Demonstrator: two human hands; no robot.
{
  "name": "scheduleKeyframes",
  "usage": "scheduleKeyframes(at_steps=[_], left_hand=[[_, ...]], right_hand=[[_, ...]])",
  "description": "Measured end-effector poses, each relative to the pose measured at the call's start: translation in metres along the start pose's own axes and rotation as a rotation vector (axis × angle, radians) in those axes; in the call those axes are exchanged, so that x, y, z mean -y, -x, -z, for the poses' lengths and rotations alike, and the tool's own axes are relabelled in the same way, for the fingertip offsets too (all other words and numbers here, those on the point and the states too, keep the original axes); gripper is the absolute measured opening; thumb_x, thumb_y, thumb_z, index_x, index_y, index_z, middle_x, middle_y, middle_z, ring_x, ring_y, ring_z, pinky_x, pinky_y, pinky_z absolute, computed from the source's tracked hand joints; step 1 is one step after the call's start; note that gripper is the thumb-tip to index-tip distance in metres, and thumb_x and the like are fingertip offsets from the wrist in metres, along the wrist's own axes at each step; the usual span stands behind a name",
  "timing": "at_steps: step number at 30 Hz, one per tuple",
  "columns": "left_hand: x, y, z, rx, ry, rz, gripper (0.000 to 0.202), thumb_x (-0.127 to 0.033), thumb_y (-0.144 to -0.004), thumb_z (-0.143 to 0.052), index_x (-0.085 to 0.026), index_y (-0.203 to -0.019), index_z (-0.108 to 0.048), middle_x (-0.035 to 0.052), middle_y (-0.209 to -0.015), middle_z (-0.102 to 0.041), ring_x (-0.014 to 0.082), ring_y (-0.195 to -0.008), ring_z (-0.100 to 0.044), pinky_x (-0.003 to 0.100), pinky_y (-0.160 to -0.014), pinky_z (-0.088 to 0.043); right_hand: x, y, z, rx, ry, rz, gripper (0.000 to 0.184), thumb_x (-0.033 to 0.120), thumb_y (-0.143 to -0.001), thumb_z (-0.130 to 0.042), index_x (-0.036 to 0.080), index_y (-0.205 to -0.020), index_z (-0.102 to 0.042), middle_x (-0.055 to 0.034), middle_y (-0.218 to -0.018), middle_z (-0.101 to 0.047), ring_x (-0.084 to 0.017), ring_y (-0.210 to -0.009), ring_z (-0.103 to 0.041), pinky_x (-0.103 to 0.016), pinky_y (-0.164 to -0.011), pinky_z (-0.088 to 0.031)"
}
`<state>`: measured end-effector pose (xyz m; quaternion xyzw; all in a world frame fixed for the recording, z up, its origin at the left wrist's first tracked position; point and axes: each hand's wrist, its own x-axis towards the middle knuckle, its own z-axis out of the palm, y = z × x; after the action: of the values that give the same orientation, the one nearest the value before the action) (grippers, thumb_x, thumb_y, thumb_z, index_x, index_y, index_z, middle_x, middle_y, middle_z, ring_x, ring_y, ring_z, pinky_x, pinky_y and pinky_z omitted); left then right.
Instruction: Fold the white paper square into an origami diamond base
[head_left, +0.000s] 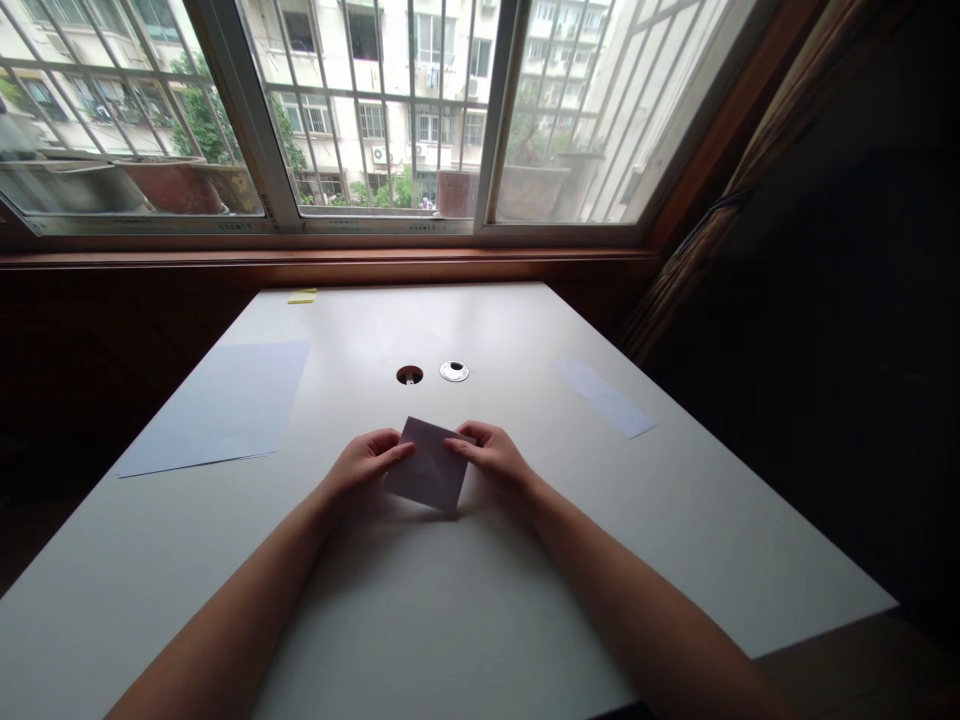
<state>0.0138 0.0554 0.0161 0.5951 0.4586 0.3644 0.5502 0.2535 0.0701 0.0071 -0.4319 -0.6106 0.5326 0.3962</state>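
A small, roughly square piece of paper (430, 470) is held up just above the middle of the white table. My left hand (367, 462) pinches its left edge, thumb on the near face and fingers behind. On the opposite side, my right hand (491, 455) grips the upper right edge in the same way. The paper is tilted, with its lower corner close to the tabletop. Whether it is folded in layers I cannot tell. Most fingertips are hidden behind it.
Large white sheets (225, 400) lie at the table's left, and a narrow paper strip (606, 398) at the right. Beyond my hands are a cable hole (409, 376) and a round cover (454, 372). A yellow pad (302, 297) sits at the far edge of the table (450, 640), below the window.
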Motion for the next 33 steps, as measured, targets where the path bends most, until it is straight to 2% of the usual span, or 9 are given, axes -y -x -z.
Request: scheduleKeyframes(at_steps=[3,6,12,14,16,18,23,28,33], left_hand=[[0.001,0.0,0.001,0.021,-0.053,-0.003,0.039,-0.052,-0.081,-0.068,-0.014,-0.082,-0.071,0.0026,-0.075,-0.067,0.017,-0.071,-0.059,0.024,-0.064,-0.041],[0.003,-0.001,0.001,-0.057,-0.048,-0.045,0.037,-0.051,-0.082,-0.068,-0.015,-0.082,-0.072,0.0023,-0.074,-0.067,0.0167,-0.071,-0.058,0.024,-0.065,-0.041],[0.008,-0.003,-0.001,-0.31,0.087,-0.121,0.032,-0.047,-0.079,-0.074,-0.016,-0.087,-0.073,0.0048,-0.083,-0.071,0.0178,-0.077,-0.06,0.026,-0.069,-0.045],[0.01,-0.003,0.0,-0.352,0.132,-0.123,0.032,-0.046,-0.076,-0.077,-0.016,-0.085,-0.073,0.0045,-0.081,-0.071,0.0176,-0.074,-0.06,0.026,-0.067,-0.045],[0.009,-0.003,0.001,-0.32,0.16,-0.101,0.031,-0.046,-0.075,-0.078,-0.016,-0.083,-0.073,0.0043,-0.078,-0.071,0.0172,-0.072,-0.061,0.025,-0.066,-0.045],[0.007,-0.002,0.001,-0.223,0.137,-0.056,0.031,-0.046,-0.075,-0.078,-0.016,-0.08,-0.073,0.0041,-0.076,-0.07,0.0169,-0.07,-0.061,0.025,-0.065,-0.045],[-0.001,0.003,0.0,-0.005,-0.092,0.008,0.035,-0.05,-0.076,-0.074,-0.016,-0.081,-0.076,0.0053,-0.078,-0.072,0.02,-0.074,-0.063,0.026,-0.064,-0.046],[-0.002,0.002,0.001,-0.006,-0.158,-0.026,0.037,-0.052,-0.079,-0.069,-0.016,-0.083,-0.076,0.0052,-0.079,-0.071,0.0202,-0.076,-0.063,0.026,-0.064,-0.046],[0.003,0.0,0.002,-0.036,-0.008,-0.01,0.034,-0.049,-0.079,-0.071,-0.015,-0.08,-0.072,0.0023,-0.069,-0.066,0.015,-0.065,-0.058,0.024,-0.062,-0.045]], right_hand=[[-0.002,-0.002,0.002,-0.069,-0.1,0.015,0.032,0.048,-0.075,-0.074,0.017,-0.076,-0.065,-0.0003,-0.071,-0.061,-0.014,-0.068,-0.053,-0.026,-0.063,-0.039],[-0.002,-0.002,0.003,-0.081,-0.121,0.017,0.032,0.047,-0.075,-0.074,0.017,-0.075,-0.064,-0.0003,-0.071,-0.061,-0.014,-0.068,-0.053,-0.026,-0.064,-0.04],[-0.001,0.003,0.002,0.065,0.025,0.009,0.033,0.049,-0.075,-0.073,0.017,-0.076,-0.065,-0.0007,-0.071,-0.061,-0.015,-0.068,-0.053,-0.027,-0.065,-0.04],[0.002,0.004,0.003,0.141,0.068,0.004,0.034,0.05,-0.076,-0.073,0.017,-0.075,-0.065,-0.0001,-0.069,-0.06,-0.014,-0.067,-0.052,-0.026,-0.063,-0.039],[0.005,0.006,0.003,0.184,0.112,0.007,0.036,0.052,-0.077,-0.071,0.017,-0.072,-0.063,0.001,-0.066,-0.057,-0.013,-0.065,-0.049,-0.026,-0.06,-0.036],[0.008,0.006,0.003,0.184,0.155,0.014,0.04,0.055,-0.079,-0.069,0.017,-0.07,-0.063,0.0017,-0.064,-0.053,-0.012,-0.064,-0.047,-0.025,-0.059,-0.034],[0.01,0.005,0.001,0.151,0.165,0.027,0.037,0.054,-0.081,-0.067,0.017,-0.082,-0.071,-0.0005,-0.071,-0.06,-0.015,-0.07,-0.051,-0.026,-0.063,-0.038],[0.006,0.003,0.001,0.097,0.157,0.051,0.033,0.05,-0.08,-0.069,0.017,-0.077,-0.071,-0.0002,-0.068,-0.06,-0.015,-0.069,-0.051,-0.026,-0.063,-0.037],[0.002,0.002,0.004,0.057,0.104,0.059,0.032,0.049,-0.079,-0.069,0.017,-0.074,-0.07,-0.0001,-0.067,-0.059,-0.015,-0.068,-0.051,-0.027,-0.064,-0.037]])
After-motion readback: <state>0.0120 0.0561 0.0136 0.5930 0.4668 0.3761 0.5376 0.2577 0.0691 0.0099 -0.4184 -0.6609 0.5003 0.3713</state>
